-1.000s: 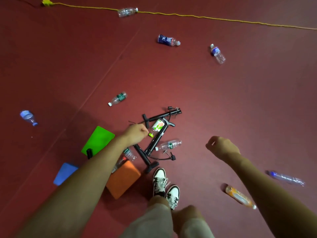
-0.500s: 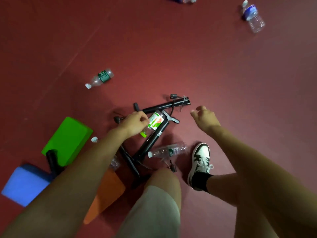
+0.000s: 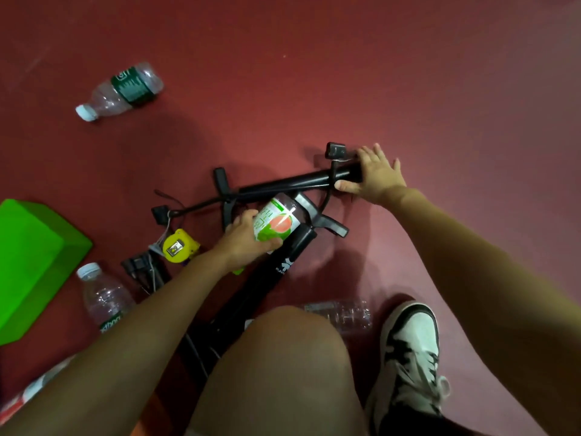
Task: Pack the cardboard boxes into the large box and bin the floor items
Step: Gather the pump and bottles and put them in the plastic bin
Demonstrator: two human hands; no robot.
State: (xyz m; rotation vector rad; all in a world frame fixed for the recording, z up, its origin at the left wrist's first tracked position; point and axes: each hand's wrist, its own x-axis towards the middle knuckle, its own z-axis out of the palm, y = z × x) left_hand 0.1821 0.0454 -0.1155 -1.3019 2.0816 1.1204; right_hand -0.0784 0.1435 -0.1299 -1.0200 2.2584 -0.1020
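Plastic — left hand [image 3: 241, 244] grips bottle [image 3: 276, 223] (seemingly juice).

A juice bottle [image 3: 276, 223] with a green-and-pink label tilts over a black pump's barrel [image 3: 276, 272], gripped by the left hand [image 3: 245, 243]. A second black pump [image 3: 298, 180] lies just beyond it, with the right hand [image 3: 375, 174] resting on its far end. A green-labelled water bottle [image 3: 124, 89] lies on its side, well apart at upper left. Another clear bottle [image 3: 105, 297] lies beside the green block [image 3: 34, 262], with a yellow tape measure [image 3: 179, 245] near it.

I see dark red floor [image 3: 314, 58] all round. White-and-black sneaker [image 3: 412, 350] flat on it, lower right. Green block [image 3: 34, 262] at left edge. Yellow tape measure [image 3: 179, 246] right of block, apart.
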